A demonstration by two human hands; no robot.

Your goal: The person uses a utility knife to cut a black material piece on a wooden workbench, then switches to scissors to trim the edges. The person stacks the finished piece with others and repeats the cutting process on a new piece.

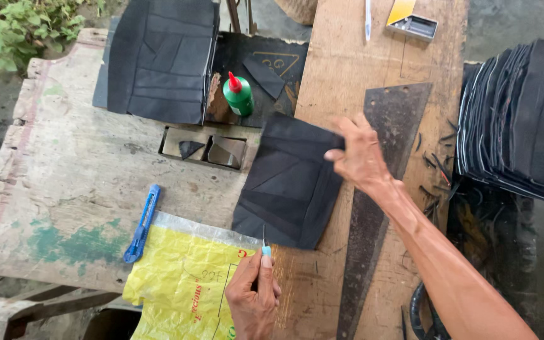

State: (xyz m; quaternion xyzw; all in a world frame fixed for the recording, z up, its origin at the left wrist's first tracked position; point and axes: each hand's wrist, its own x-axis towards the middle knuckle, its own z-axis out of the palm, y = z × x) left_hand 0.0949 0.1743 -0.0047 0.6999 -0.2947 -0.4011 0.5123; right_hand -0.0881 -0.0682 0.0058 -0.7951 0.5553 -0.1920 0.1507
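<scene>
A black sheet [291, 182], roughly square and made of flat dark material with faint straight seams or score lines across it, lies near the middle of a worn wooden surface [77, 157], turned slightly so its corners point up-right and down-left. The right hand [360, 154] reaches in from the lower right and pinches the sheet's upper right corner between thumb and fingers, so this hand is the one touching it. The left hand [253, 296] sits just below the sheet's bottom edge, closed around a thin blade tool [264, 242] with a pale blue collar; the tool points straight up toward the sheet, its tip at or just short of that edge, too fine to tell if it touches. Under the left hand lies a yellow plastic bag [171, 283]. To its left rests a blue utility knife [143, 223], lying lengthwise up and down. Right of the sheet, a long dark metal triangle [379, 208] lies on a lighter plank, its point toward the bottom. Above the sheet, a rectangular hole [204, 150] in the surface holds small dark scraps, and a green glue bottle [238, 94] with a red cap stands beyond it, beside a stack [162, 56] of more black pieces. At the far right, a thick pile [517, 119] of similar black sheets rests well apart from the hands. A small metal tin [413, 26] sits at the top.
</scene>
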